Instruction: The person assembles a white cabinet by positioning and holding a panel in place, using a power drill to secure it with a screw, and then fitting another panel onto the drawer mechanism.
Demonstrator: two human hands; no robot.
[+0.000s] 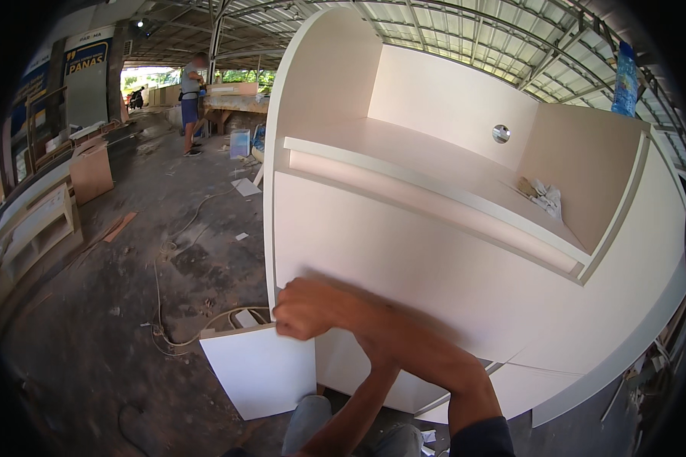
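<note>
A large pale cabinet (404, 259) with a rounded side panel fills the middle and right. My right hand (305, 307) is curled into a fist against its front, close to the left edge. Whatever the fist holds, if anything, is hidden. My left forearm (354, 415) rises from below and passes behind my right forearm (427, 350), which covers the left hand and its fingers. Just below the fist, a white panel (263, 373) juts out to the left of the cabinet's lower part.
Crumpled white material (545, 199) lies on the cabinet's upper shelf, and a blue-tinted bottle (625, 80) stands on top at right. A cable (158, 305) winds over the dark floor (129, 358). Further back, a person (190, 99) stands at a workbench (236, 100).
</note>
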